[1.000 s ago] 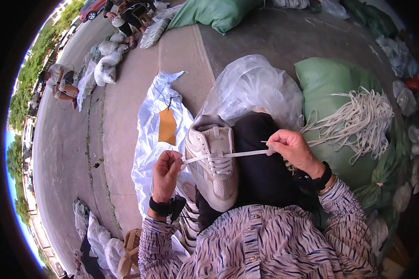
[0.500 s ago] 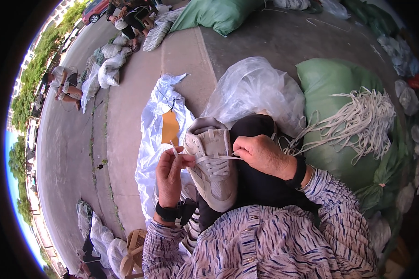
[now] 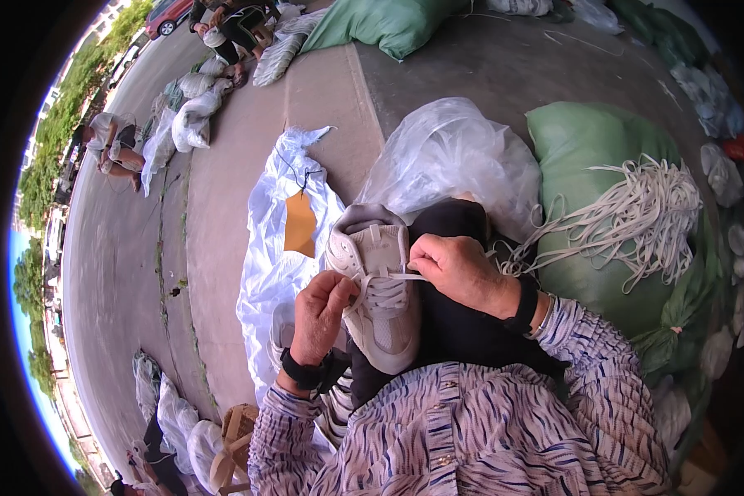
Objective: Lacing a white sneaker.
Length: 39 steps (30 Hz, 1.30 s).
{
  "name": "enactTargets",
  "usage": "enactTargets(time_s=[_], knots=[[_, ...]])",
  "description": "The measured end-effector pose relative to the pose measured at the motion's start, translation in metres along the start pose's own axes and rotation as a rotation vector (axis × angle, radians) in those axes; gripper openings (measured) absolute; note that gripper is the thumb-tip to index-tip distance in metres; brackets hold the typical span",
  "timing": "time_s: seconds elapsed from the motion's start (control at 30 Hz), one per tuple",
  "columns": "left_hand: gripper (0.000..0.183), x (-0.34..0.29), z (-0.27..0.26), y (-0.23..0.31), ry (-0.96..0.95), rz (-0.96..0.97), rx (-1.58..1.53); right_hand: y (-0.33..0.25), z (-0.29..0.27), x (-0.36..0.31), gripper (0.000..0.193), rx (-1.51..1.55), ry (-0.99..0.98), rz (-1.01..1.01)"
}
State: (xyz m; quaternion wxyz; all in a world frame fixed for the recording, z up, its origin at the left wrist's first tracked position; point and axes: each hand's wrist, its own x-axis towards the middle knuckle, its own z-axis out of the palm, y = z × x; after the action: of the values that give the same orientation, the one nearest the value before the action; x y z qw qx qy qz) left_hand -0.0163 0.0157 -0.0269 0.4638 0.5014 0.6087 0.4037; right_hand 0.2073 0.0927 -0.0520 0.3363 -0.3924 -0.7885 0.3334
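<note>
A light grey sneaker (image 3: pixel 386 331) rests on my lap, its toe toward me and its opening away. White lace (image 3: pixel 386 289) crosses the lower part of its tongue. At the shoe's left edge my left hand (image 3: pixel 321 312) is closed in a pinch by the eyelets, with lace at its fingertips. My right hand (image 3: pixel 459 269), also pinched, holds a lace end pulled out to the right of the shoe. Part of another pale shoe (image 3: pixel 283 322) shows beyond my left hand, mostly hidden.
A bundle of loose white laces (image 3: pixel 649 219) lies on a stuffed green sack (image 3: pixel 587 136) at my right. Clear plastic (image 3: pixel 455 153) bulges beyond my knee. White sacking (image 3: pixel 264 248) with an orange-brown card (image 3: pixel 300 225) spreads to the left. Two people sit farther off among filled bags.
My left hand has come closer to the shoe and turned, its fingers now folded near the eyelets. The lace end that stuck up from it is out of sight. My right hand has barely moved.
</note>
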Motion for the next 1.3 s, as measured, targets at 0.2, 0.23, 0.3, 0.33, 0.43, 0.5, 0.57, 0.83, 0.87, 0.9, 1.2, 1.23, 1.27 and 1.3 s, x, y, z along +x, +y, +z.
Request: enactTargets(time_s=[0.2,0.23,0.3,0.33,0.43,0.5,0.57,0.83,0.87,0.9,1.2,1.23,1.27,1.3], knots=[[0.018,0.001,0.001,-0.004,0.008,-0.003,0.048,-0.004,-0.001,-0.001,0.007,-0.115,-0.108,-0.115],[0.018,0.002,0.0,-0.005,0.001,-0.007,0.04,-0.004,-0.003,0.0,0.008,-0.07,-0.133,-0.049],[0.019,0.002,-0.002,-0.006,0.006,-0.032,-0.028,-0.003,-0.008,0.001,0.008,-0.022,-0.185,-0.044],[0.019,0.003,-0.003,-0.006,-0.019,-0.048,-0.065,-0.002,-0.01,0.001,0.009,-0.004,-0.194,-0.056],[0.021,0.005,-0.004,-0.004,-0.026,-0.078,-0.096,-0.002,-0.013,0.002,0.012,0.01,-0.21,-0.064],[0.022,0.006,-0.002,-0.002,-0.008,-0.093,-0.089,-0.003,-0.013,0.003,0.012,0.007,-0.218,-0.059],[0.022,0.007,0.002,0.002,0.033,-0.153,0.01,-0.004,-0.012,0.003,0.014,-0.005,-0.201,-0.082],[0.012,0.017,-0.006,0.034,0.066,0.426,0.811,-0.01,-0.023,0.019,0.007,-0.375,-0.146,-0.589],[0.018,0.018,-0.01,0.04,0.066,0.492,0.863,-0.013,-0.023,0.023,0.009,-0.4,-0.159,-0.636],[0.028,0.02,-0.015,0.045,0.072,0.577,0.918,-0.016,-0.024,0.026,0.011,-0.42,-0.16,-0.684],[0.031,0.044,-0.034,0.067,-0.499,0.681,1.206,-0.038,-0.028,0.046,0.012,-0.545,-0.548,-0.606],[0.03,0.044,-0.032,0.066,-0.534,0.744,1.182,-0.038,-0.028,0.048,0.019,-0.499,-0.627,-0.463],[0.025,0.044,-0.03,0.066,-0.535,0.697,1.186,-0.037,-0.028,0.049,0.019,-0.377,-0.642,-0.385],[0.025,0.043,-0.027,0.065,-0.524,0.697,1.19,-0.037,-0.027,0.05,0.019,-0.348,-0.64,-0.42]])
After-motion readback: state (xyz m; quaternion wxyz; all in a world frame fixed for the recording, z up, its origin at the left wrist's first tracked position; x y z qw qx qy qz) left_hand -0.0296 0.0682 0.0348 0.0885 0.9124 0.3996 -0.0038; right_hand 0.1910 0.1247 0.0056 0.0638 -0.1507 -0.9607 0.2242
